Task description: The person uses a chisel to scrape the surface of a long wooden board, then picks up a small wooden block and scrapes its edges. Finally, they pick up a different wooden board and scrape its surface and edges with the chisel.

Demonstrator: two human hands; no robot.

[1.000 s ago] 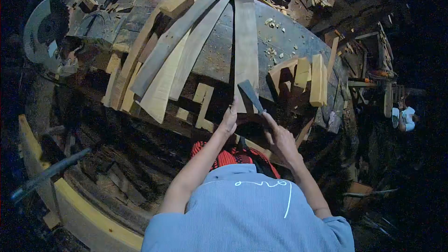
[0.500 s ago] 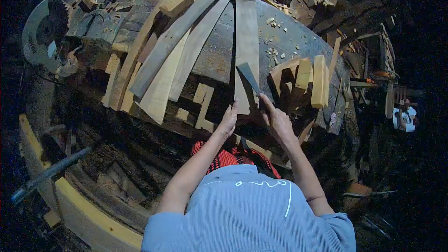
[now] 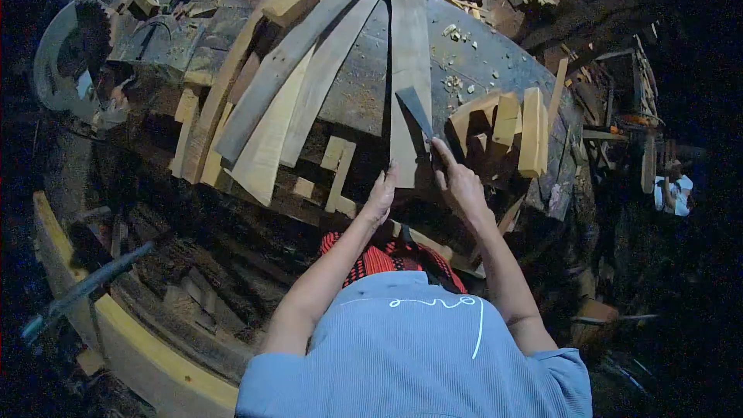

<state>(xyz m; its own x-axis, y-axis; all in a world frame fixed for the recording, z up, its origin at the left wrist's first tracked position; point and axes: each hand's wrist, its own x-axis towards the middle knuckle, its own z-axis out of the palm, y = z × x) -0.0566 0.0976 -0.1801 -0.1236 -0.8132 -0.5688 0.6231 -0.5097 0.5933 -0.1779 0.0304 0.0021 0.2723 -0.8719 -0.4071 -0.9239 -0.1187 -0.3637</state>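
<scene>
A long pale board (image 3: 410, 46) lies lengthwise before me, its near end overhanging the workbench edge. My left hand (image 3: 379, 197) is closed at the left edge of this near end, thumb pointing up along the side. In my right hand (image 3: 463, 187) is a flat-bladed hand tool (image 3: 415, 111), gripped with the index finger laid along it. Its grey blade widens away from my hand to a slanted tip and overlaps the board in this view. The handle is mostly hidden in my palm.
Several planks (image 3: 298, 62) fan out left of the board. Wooden blocks (image 3: 531, 135) stand at right, near shavings (image 3: 457, 85) on the bench (image 3: 495, 54). A toothed circular blade (image 3: 66, 62) is at far left. Another person (image 3: 677, 192) is at far right.
My right hand and the tool have shifted slightly away from me, up along the board. The left hand keeps its place at the near end.
</scene>
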